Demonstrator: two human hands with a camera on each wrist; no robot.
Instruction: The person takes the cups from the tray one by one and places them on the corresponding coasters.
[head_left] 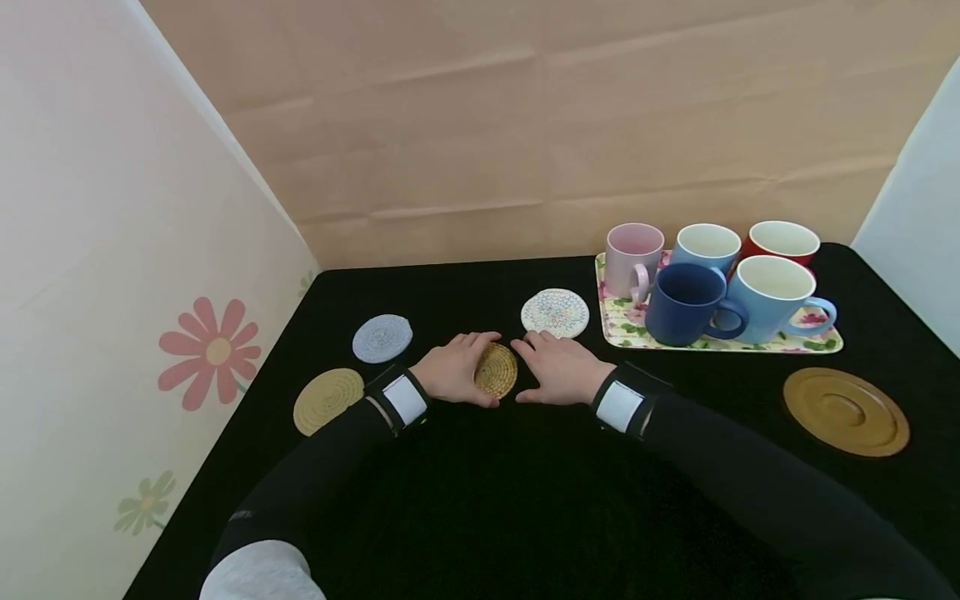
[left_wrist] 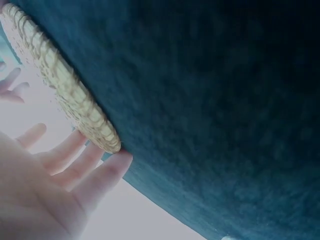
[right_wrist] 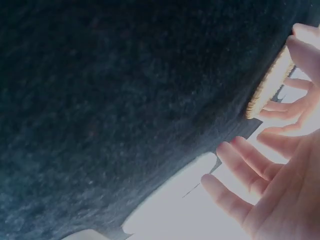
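Observation:
A small round woven straw coaster (head_left: 496, 371) lies at the middle of the black tabletop. My left hand (head_left: 454, 369) holds it from the left, with the thumb at its near edge and the fingers at its far edge. Seen from the left wrist, fingertips (left_wrist: 119, 159) meet the rim of the coaster (left_wrist: 65, 80). To its right, my right hand (head_left: 562, 372) is spread with nothing in it, apart from the coaster. In the right wrist view the fingers of the right hand (right_wrist: 245, 165) are loosely extended. A white patterned coaster (head_left: 555, 312) lies just beyond that hand.
A pale blue coaster (head_left: 382, 338) and a beige coiled coaster (head_left: 327, 401) lie to the left. At the back right, a floral tray (head_left: 619, 323) bears several mugs, with a dark blue mug (head_left: 681, 310) in front. A round wooden disc (head_left: 847, 412) lies at the right.

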